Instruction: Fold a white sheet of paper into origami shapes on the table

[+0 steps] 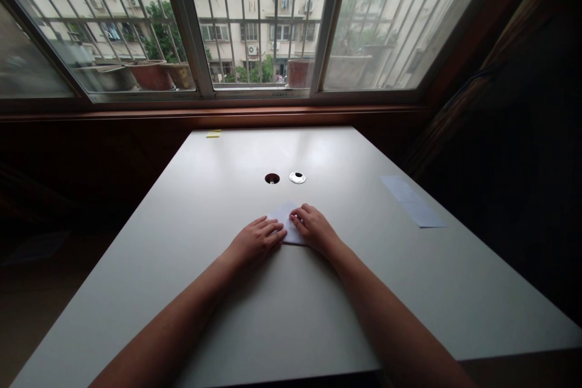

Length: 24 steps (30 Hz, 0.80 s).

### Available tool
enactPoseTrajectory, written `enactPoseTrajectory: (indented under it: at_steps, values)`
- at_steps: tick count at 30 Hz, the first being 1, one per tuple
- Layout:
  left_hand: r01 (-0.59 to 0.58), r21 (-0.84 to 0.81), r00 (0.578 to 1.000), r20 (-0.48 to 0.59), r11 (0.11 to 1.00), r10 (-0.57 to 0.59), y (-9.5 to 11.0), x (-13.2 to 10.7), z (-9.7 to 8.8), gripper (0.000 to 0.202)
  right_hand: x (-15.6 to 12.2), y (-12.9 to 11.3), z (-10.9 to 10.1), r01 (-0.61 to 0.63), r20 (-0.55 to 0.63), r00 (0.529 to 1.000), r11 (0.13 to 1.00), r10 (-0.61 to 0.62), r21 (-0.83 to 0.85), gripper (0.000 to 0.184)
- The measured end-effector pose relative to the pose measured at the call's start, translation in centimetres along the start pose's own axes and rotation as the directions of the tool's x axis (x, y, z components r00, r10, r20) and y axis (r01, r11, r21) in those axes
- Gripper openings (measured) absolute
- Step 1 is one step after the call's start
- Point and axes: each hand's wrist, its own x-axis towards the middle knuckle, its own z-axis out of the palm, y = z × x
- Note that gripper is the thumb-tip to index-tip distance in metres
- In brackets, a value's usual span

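A small piece of folded white paper [287,212] lies on the white table [282,315], between my two hands. My left hand [260,235] rests flat over its left side, fingers stretched out and pointing right. On the right side, my right hand [313,227] has its fingers bent and drawn together at the paper, seeming to pinch it. The hand itself hides part of that grip. The paper's near edge shows as a dark line between the hands, and its far corner points away from me.
Beyond the hands are a round hole [272,179] in the tabletop and a silver ring-shaped grommet [297,177]. A creased white sheet [413,201] lies near the right edge. A yellow slip [213,133] is at the far left corner. Barred windows stand behind.
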Motion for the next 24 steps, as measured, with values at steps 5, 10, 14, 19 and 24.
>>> enactPoseTrajectory:
  at_steps: [5, 10, 14, 19, 24]
  values:
    - [-0.039, -0.015, 0.999, -0.03, 0.999, 0.038, -0.7, -0.3, 0.2, 0.032, 0.0, -0.2, -0.3, 0.058, -0.003, 0.998, 0.998, -0.058, -0.006, 0.024]
    - [0.003, 0.01, 1.0, -0.03, 1.0, -0.003, -1.4, -0.8, 0.1, 0.031, -0.3, -0.4, -0.8, 0.2, 0.039, 0.979, 0.98, -0.2, 0.005, 0.023]
    - [0.04, 0.033, 0.998, -0.058, 0.999, -0.038, -2.3, -1.1, 0.4, 0.028, -0.5, -0.6, -1.0, 0.333, 0.08, 0.939, 0.942, -0.334, 0.03, 0.025]
    - [0.07, 0.048, 0.995, -0.078, 0.996, -0.066, -2.7, -1.4, 0.6, 0.027, -0.7, -1.1, -0.9, 0.349, 0.053, 0.937, 0.935, -0.346, -0.06, 0.014]
    - [0.088, 0.069, 0.992, -0.095, 0.994, -0.081, -2.3, -1.4, 0.5, 0.025, -0.6, -1.7, -0.8, 0.372, 0.061, 0.928, 0.919, -0.367, -0.127, 0.024]
